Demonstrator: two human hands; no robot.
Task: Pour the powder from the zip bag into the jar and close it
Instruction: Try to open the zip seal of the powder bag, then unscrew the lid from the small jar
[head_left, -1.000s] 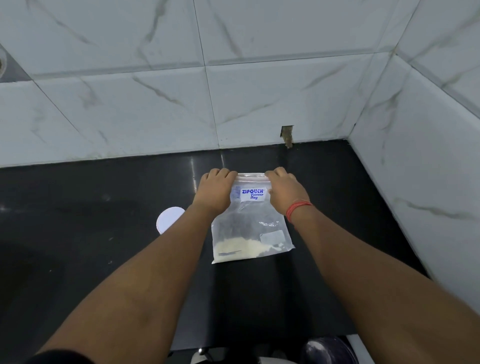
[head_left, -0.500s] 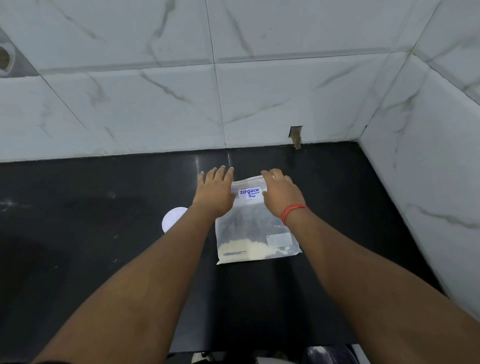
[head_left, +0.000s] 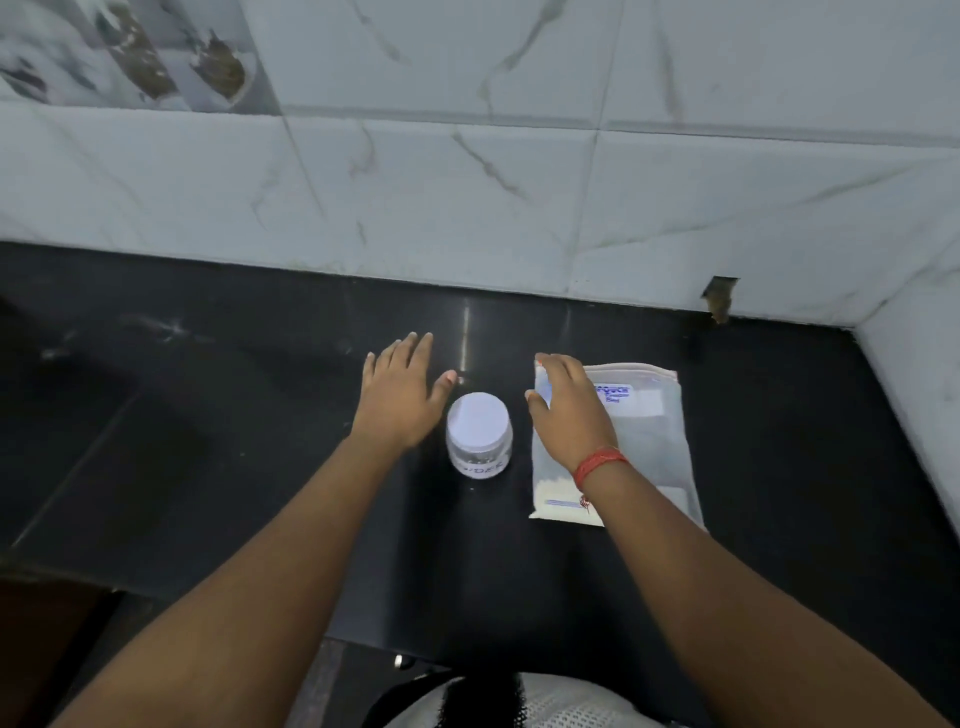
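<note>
A small jar (head_left: 479, 435) with a white lid (head_left: 478, 418) is seen upright on the black counter (head_left: 234, 441), between 2 hands. The left hand (head_left: 400, 400) is spread wide just left of the jar, holding nothing. The right hand (head_left: 569, 415) is laid open over the zip bag (head_left: 649, 441), which lies flat to the jar's right; contact seems likely, though blur obscures it. Pale powder (head_left: 553, 496) is gathered at the bag's near end.

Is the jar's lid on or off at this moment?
On. The white lid sits flat across the top of the upright jar, which stands on the black counter untouched between the open hands.
</note>
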